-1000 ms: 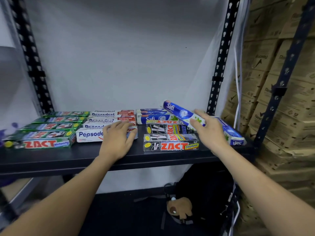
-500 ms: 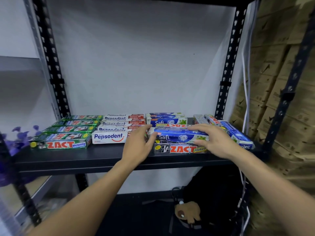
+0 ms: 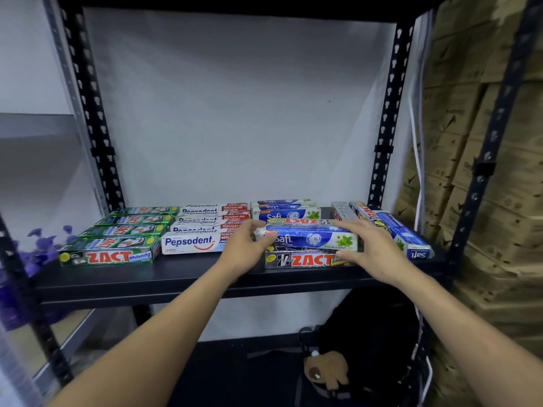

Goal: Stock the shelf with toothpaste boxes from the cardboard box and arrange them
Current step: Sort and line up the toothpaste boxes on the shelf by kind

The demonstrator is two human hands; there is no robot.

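The person's left hand (image 3: pixel 246 248) and right hand (image 3: pixel 374 249) hold a blue Safi box (image 3: pixel 311 237) by its two ends, with the fingers curled round it. The box lies flat on a black ZACT box (image 3: pixel 299 260) just under the grip, on the dark shelf (image 3: pixel 176 279). Left of the grip sit white Pepsodent boxes (image 3: pixel 191 243), then green ZACT boxes (image 3: pixel 108 255). Right of the grip lies another Safi box (image 3: pixel 410 240), turned endways.
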